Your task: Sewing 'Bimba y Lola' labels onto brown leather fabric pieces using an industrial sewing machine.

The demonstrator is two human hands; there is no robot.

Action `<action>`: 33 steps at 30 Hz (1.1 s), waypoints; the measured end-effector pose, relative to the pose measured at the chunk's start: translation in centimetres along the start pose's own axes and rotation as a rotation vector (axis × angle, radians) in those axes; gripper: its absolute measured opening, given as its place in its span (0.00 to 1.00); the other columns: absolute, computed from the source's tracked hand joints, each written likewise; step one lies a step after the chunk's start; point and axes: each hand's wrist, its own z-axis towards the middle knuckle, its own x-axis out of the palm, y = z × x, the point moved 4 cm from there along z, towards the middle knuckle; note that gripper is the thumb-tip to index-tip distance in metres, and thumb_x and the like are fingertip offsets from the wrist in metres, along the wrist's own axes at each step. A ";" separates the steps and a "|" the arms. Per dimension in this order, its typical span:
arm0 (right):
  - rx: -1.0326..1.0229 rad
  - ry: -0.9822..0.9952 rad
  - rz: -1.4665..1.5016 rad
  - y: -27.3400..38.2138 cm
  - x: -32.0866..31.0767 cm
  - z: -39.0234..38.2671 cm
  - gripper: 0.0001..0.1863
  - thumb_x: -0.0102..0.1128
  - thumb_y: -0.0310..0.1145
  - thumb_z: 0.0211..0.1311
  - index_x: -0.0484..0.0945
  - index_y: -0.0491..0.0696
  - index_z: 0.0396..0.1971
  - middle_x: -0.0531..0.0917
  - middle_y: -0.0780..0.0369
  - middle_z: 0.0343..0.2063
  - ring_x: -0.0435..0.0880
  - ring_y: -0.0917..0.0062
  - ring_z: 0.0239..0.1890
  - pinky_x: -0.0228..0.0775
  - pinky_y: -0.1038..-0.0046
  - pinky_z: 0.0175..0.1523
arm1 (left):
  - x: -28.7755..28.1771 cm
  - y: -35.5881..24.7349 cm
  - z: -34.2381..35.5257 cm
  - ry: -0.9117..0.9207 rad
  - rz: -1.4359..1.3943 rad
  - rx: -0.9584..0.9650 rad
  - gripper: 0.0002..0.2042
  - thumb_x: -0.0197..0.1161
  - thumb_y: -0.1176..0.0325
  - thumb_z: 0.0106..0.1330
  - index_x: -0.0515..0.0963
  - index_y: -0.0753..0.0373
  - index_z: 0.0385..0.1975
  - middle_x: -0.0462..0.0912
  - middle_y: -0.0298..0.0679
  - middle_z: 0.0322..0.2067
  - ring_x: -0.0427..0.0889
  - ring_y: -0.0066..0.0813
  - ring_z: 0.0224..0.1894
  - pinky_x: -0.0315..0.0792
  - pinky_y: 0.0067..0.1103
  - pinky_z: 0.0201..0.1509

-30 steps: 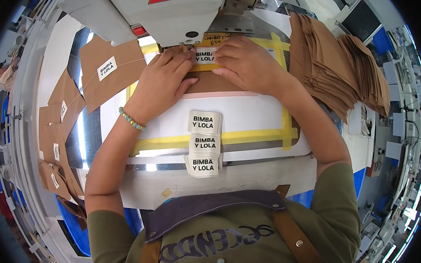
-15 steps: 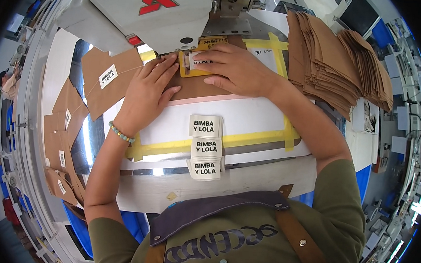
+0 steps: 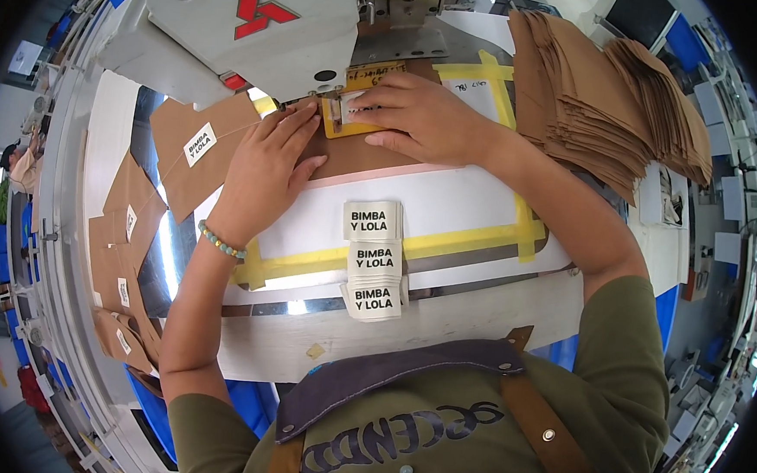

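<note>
My left hand (image 3: 271,156) lies flat with its fingers stretched over a brown fabric piece (image 3: 353,155) beneath the sewing machine head (image 3: 260,43). Close by, my right hand (image 3: 433,123) rests palm down, its fingers extended over a yellow-edged template frame (image 3: 343,132). Inside that frame a white label (image 3: 349,106) shows, partly covered by my right fingers. The machine head hides the needle area. To the left, a brown fabric piece (image 3: 218,170) carries a printed white label (image 3: 199,145).
Stacked white labels (image 3: 373,223) lie in a column near the table's front edge. Brown pieces are piled (image 3: 577,101) at the back right. More labelled brown pieces (image 3: 117,259) hang down at the left. Yellow tape (image 3: 307,269) borders the white sheet under the work.
The whole view has shifted slightly. Both hands keep nearly the same place on the fabric and frame, with my right fingers covering a little more of the label.
</note>
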 end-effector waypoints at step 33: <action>0.021 -0.026 -0.032 -1.4 -0.3 1.1 0.20 0.63 0.42 0.80 0.86 0.49 0.63 0.83 0.63 0.69 0.76 0.61 0.71 0.70 0.60 0.76 | -2.3 2.4 -2.8 0.010 -0.057 -0.122 0.26 0.72 0.71 0.71 0.79 0.63 0.70 0.79 0.46 0.71 0.72 0.52 0.77 0.70 0.42 0.78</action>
